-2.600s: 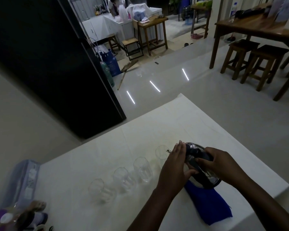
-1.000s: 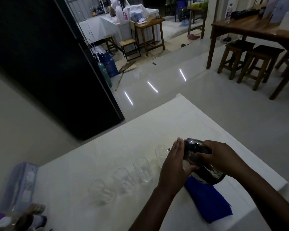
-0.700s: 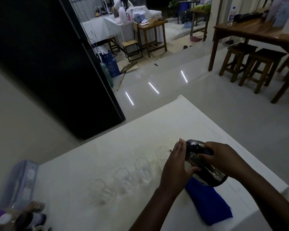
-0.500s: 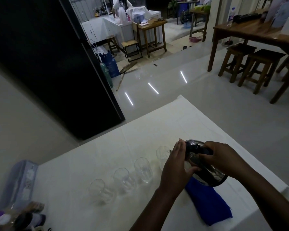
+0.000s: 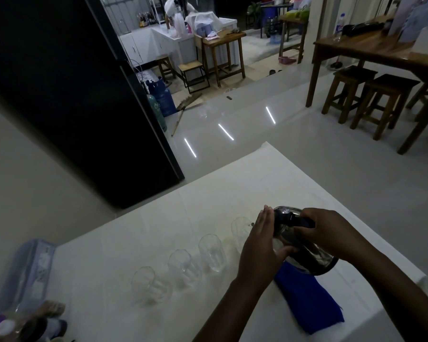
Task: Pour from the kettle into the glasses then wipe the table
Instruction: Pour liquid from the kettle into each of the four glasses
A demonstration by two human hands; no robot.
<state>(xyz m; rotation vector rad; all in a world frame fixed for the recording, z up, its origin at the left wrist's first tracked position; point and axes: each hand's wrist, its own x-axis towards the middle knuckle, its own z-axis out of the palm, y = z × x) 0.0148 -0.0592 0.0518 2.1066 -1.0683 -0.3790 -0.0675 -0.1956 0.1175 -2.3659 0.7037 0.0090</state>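
A shiny dark kettle is tilted to the left above the white table, its spout at the rim of the rightmost glass. My right hand grips the kettle's black handle. My left hand lies flat against the kettle's left side and partly hides that glass. Three more clear glasses stand in a row to the left: one, another and the leftmost. A blue cloth lies on the table under the kettle.
A pale plastic box and several small bottles sit at the table's near left. A tall black cabinet stands behind the table. Wooden stools and a wooden table stand across the glossy floor at right.
The kettle has tipped a little further left toward the rightmost glass since 2.6 s ago. Both hands keep their hold, and the glasses and cloth have not moved.
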